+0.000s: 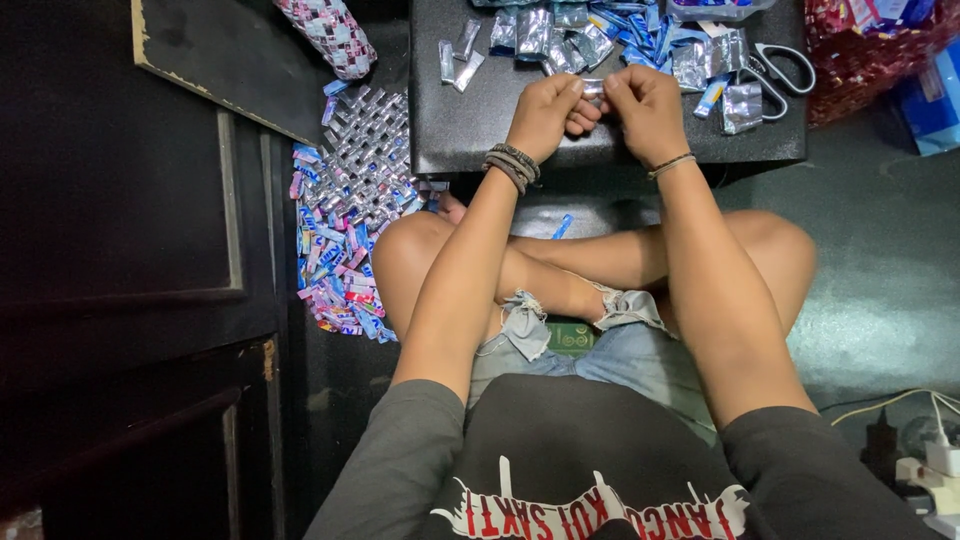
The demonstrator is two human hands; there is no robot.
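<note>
Both my hands meet over the near part of a low black table. My left hand and my right hand pinch one small silver foil strip between their fingertips. Dark bead bracelets circle my left wrist, and a thin band is on my right. Just beyond my hands lies a heap of silver and blue foil wrapper pieces. Scissors with pale handles rest on the table to the right of my right hand.
A woven mat of folded wrappers lies on the floor at the left, with a woven pouch above it. A dark wooden cabinet fills the left side. A red bag sits at upper right. Cables and a plug lie at lower right.
</note>
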